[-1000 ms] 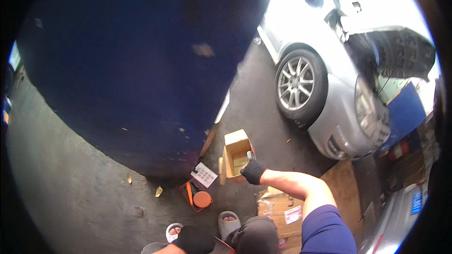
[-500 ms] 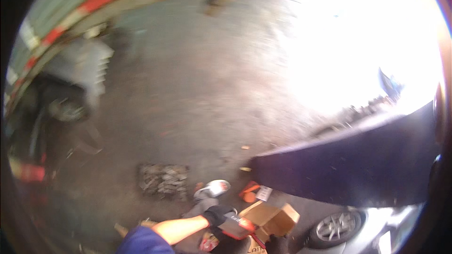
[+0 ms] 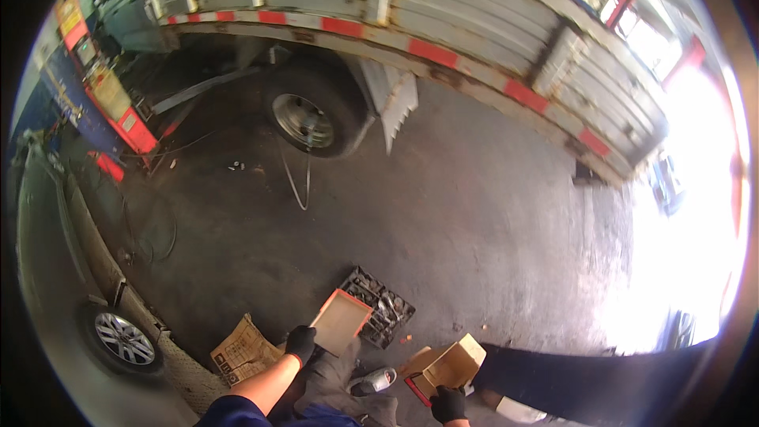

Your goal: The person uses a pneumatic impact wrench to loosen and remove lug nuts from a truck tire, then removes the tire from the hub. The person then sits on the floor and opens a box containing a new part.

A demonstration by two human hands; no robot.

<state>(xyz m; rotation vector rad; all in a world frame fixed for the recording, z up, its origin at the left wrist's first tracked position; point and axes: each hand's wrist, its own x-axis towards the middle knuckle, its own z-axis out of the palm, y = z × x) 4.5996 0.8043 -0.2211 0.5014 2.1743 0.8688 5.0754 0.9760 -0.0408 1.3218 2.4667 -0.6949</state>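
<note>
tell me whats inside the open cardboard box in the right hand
The open cardboard box, held by the gloved right hand, shows only bare brown inner walls. Its bottom is hidden by the near wall, so any contents cannot be seen.

A flat rectangular panel (image 3: 341, 321), tan face with orange rim, tilts above the floor; an open tan cardboard box (image 3: 447, 367) sits low, flaps up.

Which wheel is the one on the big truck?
The truck wheel, the dark tyre with a plain silvery hub under the long grey trailer with red-and-white stripes, at the top. The other, the car wheel, sits at lower left with shiny spokes.
</note>
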